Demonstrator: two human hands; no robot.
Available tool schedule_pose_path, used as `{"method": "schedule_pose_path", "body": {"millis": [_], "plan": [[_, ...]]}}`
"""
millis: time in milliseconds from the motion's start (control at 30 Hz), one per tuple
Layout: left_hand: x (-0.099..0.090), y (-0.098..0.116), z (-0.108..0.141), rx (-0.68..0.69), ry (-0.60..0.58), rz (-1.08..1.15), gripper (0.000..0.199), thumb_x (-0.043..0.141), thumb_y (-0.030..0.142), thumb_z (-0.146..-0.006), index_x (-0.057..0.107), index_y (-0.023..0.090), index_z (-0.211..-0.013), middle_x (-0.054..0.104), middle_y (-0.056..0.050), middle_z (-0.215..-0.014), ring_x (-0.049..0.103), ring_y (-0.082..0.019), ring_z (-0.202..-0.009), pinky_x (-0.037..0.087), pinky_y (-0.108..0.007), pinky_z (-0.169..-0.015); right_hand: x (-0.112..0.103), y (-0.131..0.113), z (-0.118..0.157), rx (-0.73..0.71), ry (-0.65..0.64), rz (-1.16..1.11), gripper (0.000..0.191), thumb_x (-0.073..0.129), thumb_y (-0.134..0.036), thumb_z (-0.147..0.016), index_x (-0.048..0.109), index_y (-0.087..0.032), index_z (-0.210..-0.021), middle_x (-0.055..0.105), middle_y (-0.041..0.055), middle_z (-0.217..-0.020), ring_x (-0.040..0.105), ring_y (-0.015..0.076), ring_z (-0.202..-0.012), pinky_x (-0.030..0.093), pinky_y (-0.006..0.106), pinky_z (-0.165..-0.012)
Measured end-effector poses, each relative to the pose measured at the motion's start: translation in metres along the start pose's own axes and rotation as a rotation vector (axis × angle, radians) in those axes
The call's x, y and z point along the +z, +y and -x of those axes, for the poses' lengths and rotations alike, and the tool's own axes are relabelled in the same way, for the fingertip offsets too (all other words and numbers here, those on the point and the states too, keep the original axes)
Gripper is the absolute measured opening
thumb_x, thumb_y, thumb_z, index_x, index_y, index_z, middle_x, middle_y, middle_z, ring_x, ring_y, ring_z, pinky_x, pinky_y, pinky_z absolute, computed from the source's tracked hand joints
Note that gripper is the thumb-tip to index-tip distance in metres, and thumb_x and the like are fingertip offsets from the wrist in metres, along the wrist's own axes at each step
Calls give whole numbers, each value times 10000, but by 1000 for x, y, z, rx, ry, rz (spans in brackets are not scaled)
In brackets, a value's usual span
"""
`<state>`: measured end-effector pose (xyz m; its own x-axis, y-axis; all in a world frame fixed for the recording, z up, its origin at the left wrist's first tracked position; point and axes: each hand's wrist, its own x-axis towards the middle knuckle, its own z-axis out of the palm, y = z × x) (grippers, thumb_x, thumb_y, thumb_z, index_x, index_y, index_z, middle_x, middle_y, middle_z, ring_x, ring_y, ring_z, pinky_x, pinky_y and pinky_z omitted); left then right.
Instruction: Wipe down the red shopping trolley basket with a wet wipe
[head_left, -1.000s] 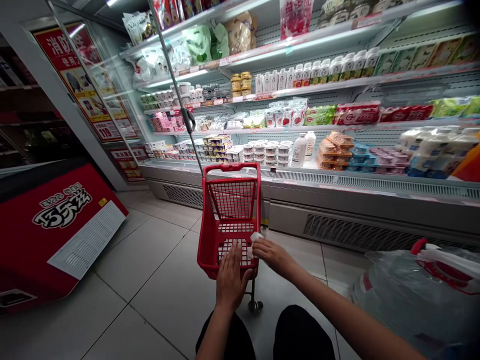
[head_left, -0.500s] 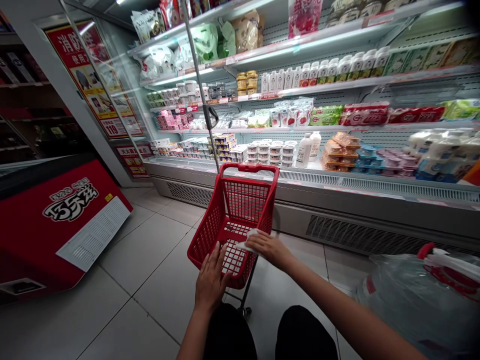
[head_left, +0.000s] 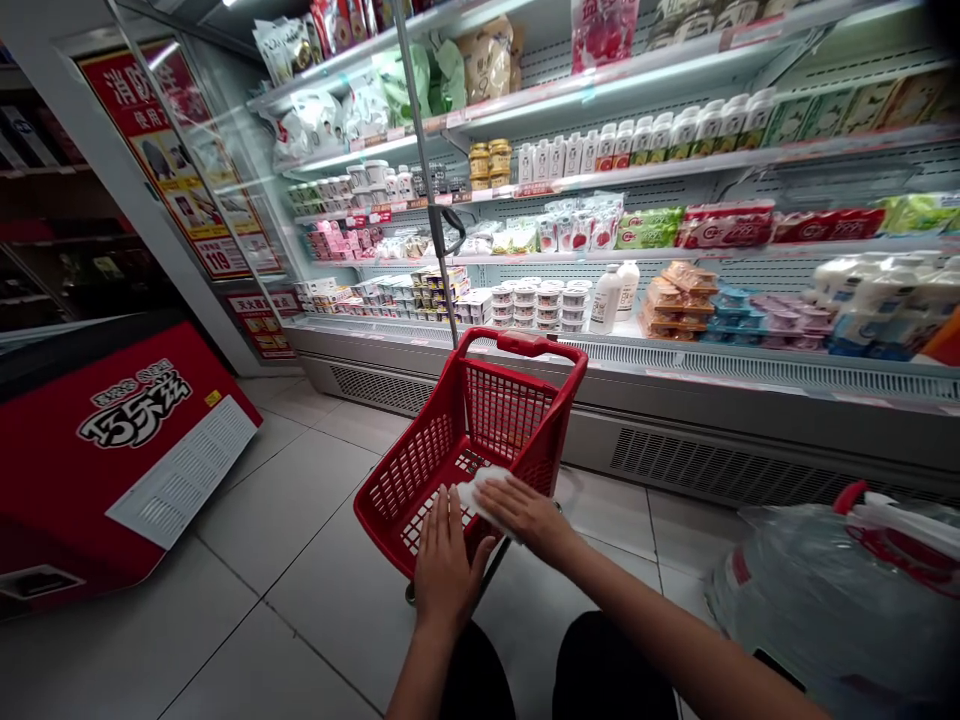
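Observation:
A red plastic shopping cart (head_left: pixel 409 478) stands in front of my knees, turned at an angle. My right hand (head_left: pixel 525 515) presses a white cloth (head_left: pixel 484 492), perhaps a tissue, against the cart's near right side wall. Its fingers lie over the cloth and hide part of it. My left hand (head_left: pixel 448 560) is at the basket's near rim, fingers stretched out and thumb apart, with nothing in it. Whether its palm touches the rim is hidden. Through the grid bottom of the basket the pale floor shows.
Beyond the cart runs a refrigerated shelf (head_left: pixel 525 355) stocked with yogurt cups, bottles and bags. A red freezer (head_left: pixel 45 440) stands at left. On the right, a large clear plastic water bottle (head_left: pixel 810 570) sits close to my arm. A thin grey pole (head_left: pixel 424 130) rises behind the cart.
The cart has turned, its handle swinging right and its near end left. My right hand with the cloth has shifted slightly down; more of the cloth shows. My left hand has moved slightly right.

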<state>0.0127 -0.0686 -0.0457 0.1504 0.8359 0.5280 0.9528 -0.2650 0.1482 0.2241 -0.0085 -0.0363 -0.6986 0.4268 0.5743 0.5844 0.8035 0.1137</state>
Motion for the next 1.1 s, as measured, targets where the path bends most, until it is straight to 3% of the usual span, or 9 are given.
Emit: {"method": "schedule_pose_path", "body": {"millis": [133,233,333,467,567,700,933,1000,1100], "plan": [[-13,-7,5,116,-16,-40,802,410,581,-1026,73,232,-1665,365,-124,-1656,421,-294,-1491,369,-499,-1206,-19,63,15,153,8,97,692,410,-37,-985,252,-205,-1637,474,72,-1593,440,214,-1471,342,485,-1247],[-20,-20,2,160,-20,-52,744,425,551,-1030,126,292,-1660,397,-85,-1643,458,-282,-1466,359,-497,-1211,-27,78,24,246,26,135,692,400,-36,-984,270,-231,-1635,460,66,-1602,444,219,-1469,337,491,-1249],[-21,-21,-4,131,19,-58,715,431,536,-1031,152,322,-1654,407,-71,-1638,479,-295,-1450,308,-536,-1234,-19,52,23,251,41,116,671,405,-37,-980,311,-209,-1622,470,76,-1594,423,222,-1483,358,468,-1241],[-15,-3,-12,132,37,-48,809,430,553,-1026,54,228,-1665,377,-113,-1647,450,-307,-1470,292,-535,-1240,0,-2,11,125,19,32,628,429,-76,-998,338,-194,-1608,460,69,-1602,384,211,-1504,370,436,-1239],[-10,5,-14,153,45,-47,867,427,577,-1020,8,171,-1662,381,-147,-1638,457,-314,-1465,318,-517,-1226,1,-14,5,32,5,-5,609,447,-110,-1015,336,-199,-1608,463,67,-1600,379,201,-1506,378,431,-1235],[-12,-6,-12,213,28,-66,832,449,531,-1029,32,191,-1665,368,-125,-1645,462,-295,-1463,336,-482,-1226,-20,28,13,30,-5,34,630,431,-76,-1004,319,-192,-1614,475,68,-1592,391,210,-1500,375,464,-1235],[-19,-25,-13,249,22,-14,717,495,416,-1034,164,284,-1656,457,-34,-1599,545,-256,-1398,440,-439,-1181,-70,127,35,305,55,202,707,355,-4,-955,333,-253,-1616,465,52,-1599,441,214,-1472,332,496,-1250],[-19,-24,-15,241,24,5,704,505,416,-1029,197,290,-1650,483,-24,-1582,557,-253,-1386,455,-445,-1172,-69,130,36,360,86,222,716,337,14,-941,349,-241,-1610,473,62,-1593,438,219,-1474,347,502,-1239],[-20,-21,-17,229,26,36,666,512,414,-1025,262,305,-1633,520,-14,-1552,579,-253,-1364,465,-456,-1167,-51,104,30,322,92,191,684,354,-2,-955,363,-220,-1604,484,78,-1584,432,225,-1477,380,483,-1224]]}}
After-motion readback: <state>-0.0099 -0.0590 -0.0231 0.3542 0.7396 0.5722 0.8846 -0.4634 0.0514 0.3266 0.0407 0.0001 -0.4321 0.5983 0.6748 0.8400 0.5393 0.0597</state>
